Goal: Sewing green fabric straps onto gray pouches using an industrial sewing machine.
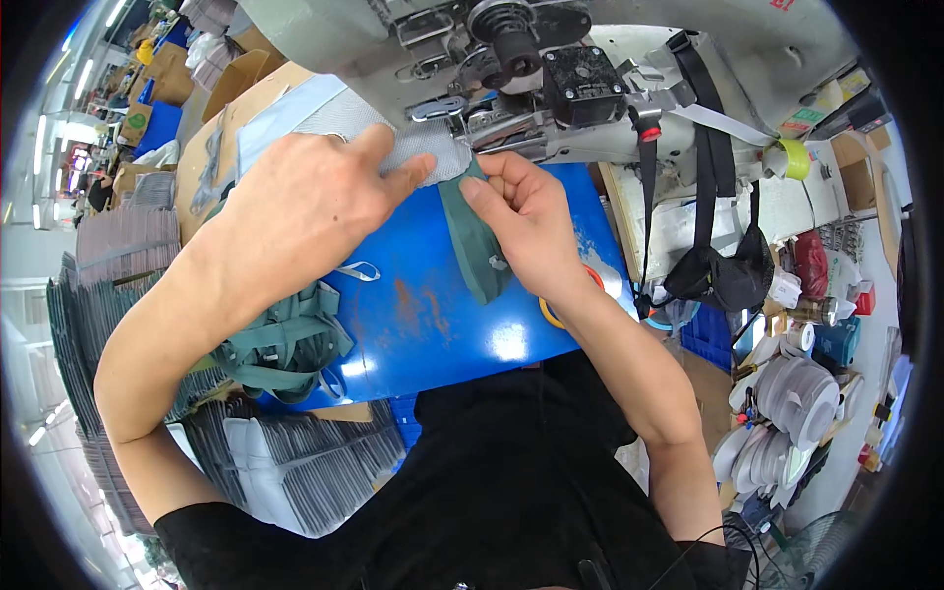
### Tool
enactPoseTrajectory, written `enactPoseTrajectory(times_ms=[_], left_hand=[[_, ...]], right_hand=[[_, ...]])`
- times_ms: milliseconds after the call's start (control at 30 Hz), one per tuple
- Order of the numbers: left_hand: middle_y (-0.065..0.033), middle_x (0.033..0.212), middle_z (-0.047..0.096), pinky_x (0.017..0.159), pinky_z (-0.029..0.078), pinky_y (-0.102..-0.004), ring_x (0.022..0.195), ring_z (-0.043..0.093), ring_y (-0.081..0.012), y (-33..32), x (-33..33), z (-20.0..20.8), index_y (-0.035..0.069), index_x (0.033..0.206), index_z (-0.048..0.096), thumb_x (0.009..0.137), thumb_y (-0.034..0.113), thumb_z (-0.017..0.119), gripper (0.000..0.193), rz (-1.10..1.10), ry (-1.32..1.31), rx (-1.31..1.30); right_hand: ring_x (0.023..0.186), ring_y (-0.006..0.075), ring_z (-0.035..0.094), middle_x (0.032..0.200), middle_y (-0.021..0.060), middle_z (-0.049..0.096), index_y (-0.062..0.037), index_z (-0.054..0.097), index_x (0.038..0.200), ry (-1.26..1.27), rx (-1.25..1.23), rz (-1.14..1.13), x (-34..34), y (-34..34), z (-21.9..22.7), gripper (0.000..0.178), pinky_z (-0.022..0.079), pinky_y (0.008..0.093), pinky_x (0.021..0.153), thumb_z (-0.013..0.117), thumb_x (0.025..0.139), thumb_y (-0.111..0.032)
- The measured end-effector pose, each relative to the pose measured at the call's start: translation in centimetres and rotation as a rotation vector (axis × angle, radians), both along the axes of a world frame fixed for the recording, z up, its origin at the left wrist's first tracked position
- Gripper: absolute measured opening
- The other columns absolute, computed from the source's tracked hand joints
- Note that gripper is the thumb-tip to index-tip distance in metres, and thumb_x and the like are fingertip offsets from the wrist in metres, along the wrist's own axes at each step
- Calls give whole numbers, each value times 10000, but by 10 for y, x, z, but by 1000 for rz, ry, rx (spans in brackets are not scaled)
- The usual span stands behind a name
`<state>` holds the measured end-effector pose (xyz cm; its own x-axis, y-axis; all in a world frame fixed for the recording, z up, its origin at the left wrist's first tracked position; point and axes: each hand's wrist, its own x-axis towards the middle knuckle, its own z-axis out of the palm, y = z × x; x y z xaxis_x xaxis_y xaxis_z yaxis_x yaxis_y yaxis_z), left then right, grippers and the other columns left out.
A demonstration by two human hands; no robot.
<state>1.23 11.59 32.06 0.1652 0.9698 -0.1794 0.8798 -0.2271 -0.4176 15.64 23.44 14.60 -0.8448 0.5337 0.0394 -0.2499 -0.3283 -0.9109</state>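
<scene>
Grey mesh fabric (pixel 339 116) lies under the head of a sewing machine (pixel 344 34), its edge at the metal foot and guide (pixel 501 128). My left hand (pixel 315 192) is closed on this mesh, thumb and forefinger near its right end; the other fingertips are mostly hidden. Just right of it, my right hand (pixel 526 216) pinches a dark green fabric strip (pixel 472 246) between thumb and curled fingers. The strip's upper end meets the mesh beside the foot, and its lower end hangs over the blue tabletop (pixel 423 344).
A bundle of green straps (pixel 280 339) sits at the table's left edge, above stacked dark pieces (pixel 315 457). Ring handles, apparently scissors (pixel 551 313), show partly behind my right forearm. Black straps (pixel 706 187) hang at right, above white tape rolls (pixel 787 403).
</scene>
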Motion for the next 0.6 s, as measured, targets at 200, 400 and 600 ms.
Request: enactPoseTrajectory(times_ms=[200,400,600], left_hand=[[-151,884,647,550,563,-390,667,716,-303,-2,31,-23,-46,1280,660,904,90,634,400,142,-28,94],[-188,884,672,557,570,-391,675,726,-307,19,65,-54,-104,1203,643,861,90,655,393,394,-185,233],[-190,1100,700,771,578,-467,924,721,-379,-1,69,-90,6,1219,664,842,173,690,414,704,-810,413]], right_hand=[[725,14,598,894,12,719,44,639,1214,32,-19,-11,-1,-3,-2,215,475,194,643,630,1051,-96],[604,-8,464,705,-68,552,21,664,1181,48,-2,-119,-5,-7,-6,180,368,208,521,650,1015,-46],[642,-4,465,720,-75,539,15,670,1226,88,-22,-102,-1,-6,-12,229,360,212,537,664,1011,-63]])
